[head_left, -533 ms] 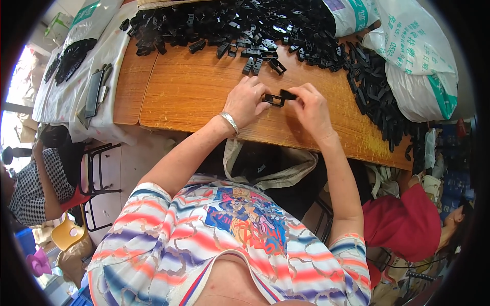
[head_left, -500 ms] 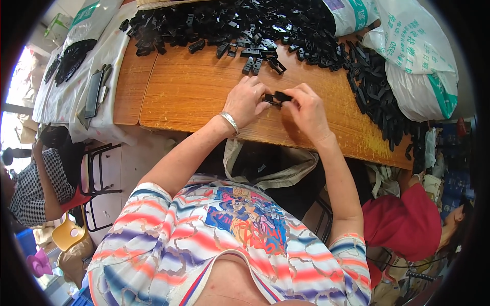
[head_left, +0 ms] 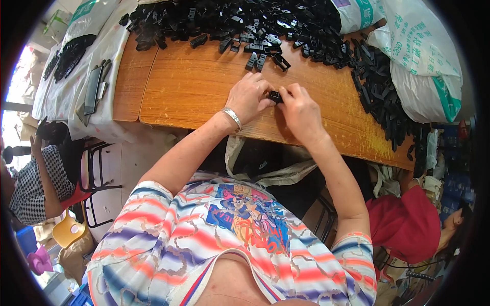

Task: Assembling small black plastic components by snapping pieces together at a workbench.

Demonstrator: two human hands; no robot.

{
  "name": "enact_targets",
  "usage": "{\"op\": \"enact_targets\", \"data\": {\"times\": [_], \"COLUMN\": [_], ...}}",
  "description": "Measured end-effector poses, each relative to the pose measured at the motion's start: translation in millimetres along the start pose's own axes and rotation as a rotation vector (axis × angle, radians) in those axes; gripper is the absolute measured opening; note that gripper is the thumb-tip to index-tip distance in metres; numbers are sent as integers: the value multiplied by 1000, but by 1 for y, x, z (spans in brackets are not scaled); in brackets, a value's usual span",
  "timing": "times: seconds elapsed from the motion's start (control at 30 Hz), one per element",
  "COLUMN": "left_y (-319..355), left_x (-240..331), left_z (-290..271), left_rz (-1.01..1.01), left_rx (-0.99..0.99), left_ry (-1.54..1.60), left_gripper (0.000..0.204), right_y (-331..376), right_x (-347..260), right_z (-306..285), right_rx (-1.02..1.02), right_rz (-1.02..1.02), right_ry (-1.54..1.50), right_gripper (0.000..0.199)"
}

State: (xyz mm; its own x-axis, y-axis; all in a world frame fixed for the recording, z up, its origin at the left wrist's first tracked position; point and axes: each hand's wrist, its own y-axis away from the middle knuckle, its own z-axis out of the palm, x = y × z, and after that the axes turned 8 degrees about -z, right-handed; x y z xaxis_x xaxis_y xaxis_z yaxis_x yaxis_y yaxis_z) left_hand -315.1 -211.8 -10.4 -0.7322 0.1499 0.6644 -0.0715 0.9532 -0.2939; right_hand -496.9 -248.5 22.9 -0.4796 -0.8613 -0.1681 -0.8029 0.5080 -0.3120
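Observation:
Over the front part of the wooden table (head_left: 199,97), my two hands meet around a small black plastic part (head_left: 275,96) with a rectangular opening. My left hand (head_left: 250,97), with a silver bracelet at its wrist, pinches the part from the left. My right hand (head_left: 301,109) has thumb and fingers closed at the part's right end; whether a second piece is in those fingers is hidden. A few loose black plastic parts (head_left: 280,62) lie just beyond my hands, in front of a large heap of similar black parts (head_left: 229,23).
Long black pieces (head_left: 375,86) pile along the table's right side, beside a white plastic sack (head_left: 426,66). To the left, a cloth-covered table (head_left: 109,51) holds a dark phone-like slab (head_left: 93,91). One person (head_left: 43,178) sits at left, another in red (head_left: 408,222) at right.
My right hand has moved left toward my left hand. The two black pieces seen between the fingers before now appear as one compact part.

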Motion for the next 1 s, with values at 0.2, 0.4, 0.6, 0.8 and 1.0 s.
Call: {"op": "enact_targets", "data": {"times": [0.2,0.4,0.6,0.8,1.0], "left_y": [-2,-16,-47,-36,-6], "left_x": [3,-25,-30,-37,-1], "left_z": [1,-30,-27,-26,-23], "left_rz": [-5,102,-210,-162,-196], "left_rx": [-23,-121,160,186,108], "left_ry": [-6,12,-190,-161,-38], "left_gripper": [23,22,25,19,27], "right_y": [16,51,83,50,-18], "right_x": [1,-30,-63,3,132], "right_z": [14,-5,-6,-19,-4], "right_rx": [175,132,50,184,259], "right_rz": [-115,27,-41,-57,255], "right_ry": [196,-180,-232,-255,142], "right_gripper": [41,35,43,14,21]}}
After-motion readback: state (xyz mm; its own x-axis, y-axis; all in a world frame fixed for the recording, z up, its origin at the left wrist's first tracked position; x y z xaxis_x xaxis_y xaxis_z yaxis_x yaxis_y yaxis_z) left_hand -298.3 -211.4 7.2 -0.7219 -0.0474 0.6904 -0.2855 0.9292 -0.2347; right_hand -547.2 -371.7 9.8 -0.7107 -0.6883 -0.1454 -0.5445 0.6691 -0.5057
